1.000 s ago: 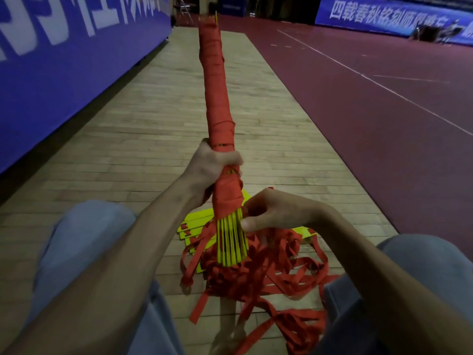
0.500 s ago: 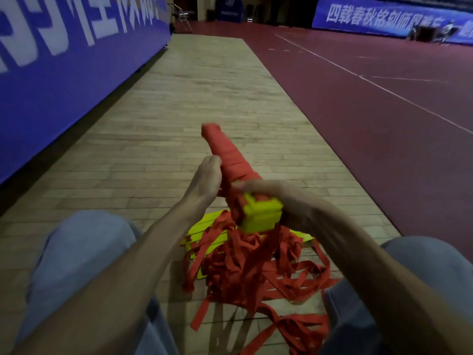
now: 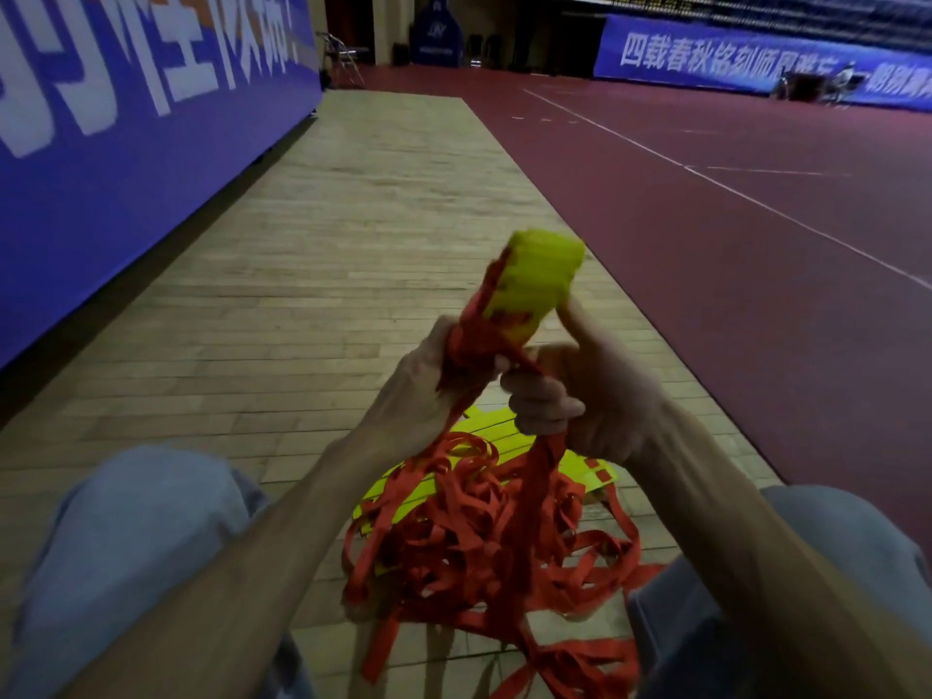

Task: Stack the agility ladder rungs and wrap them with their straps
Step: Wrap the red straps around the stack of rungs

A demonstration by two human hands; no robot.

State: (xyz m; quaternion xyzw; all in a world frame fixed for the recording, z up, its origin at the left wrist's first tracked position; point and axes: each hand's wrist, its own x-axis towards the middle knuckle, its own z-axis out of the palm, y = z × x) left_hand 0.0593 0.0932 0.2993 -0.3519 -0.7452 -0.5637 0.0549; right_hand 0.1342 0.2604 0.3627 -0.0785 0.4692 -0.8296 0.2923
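Head view: a person is sitting on a wooden floor and looking down past both forearms, with a knee in light blue trousers showing at each lower corner.

Both hands are raised in the middle of the picture and are holding the rung bundle, a stack of yellow ladder rungs. Its bare yellow end is pointing up and away from the person, tilted a little to the right. Below that end, red strap is wound round the stack.

The left hand is gripping the red-wound part of the bundle from the left side, its fingers curled round it. The right hand is closing into a fist round the bundle just below and to the right. Its thumb is pointing straight up and touching the yellow end. A thick red length is running down out of the bottom of that fist; whether this is the wound stack or only gathered strap cannot be told.

Beneath the hands, the loose straps are lying in a large red tangle on the floor between the knees. Several loose rungs, flat and yellow, are lying partly under that tangle.

A blue banner with large white characters is running along the left side. A dark red court with white lines is spreading to the right. A folding chair is standing far off by the banner's end.
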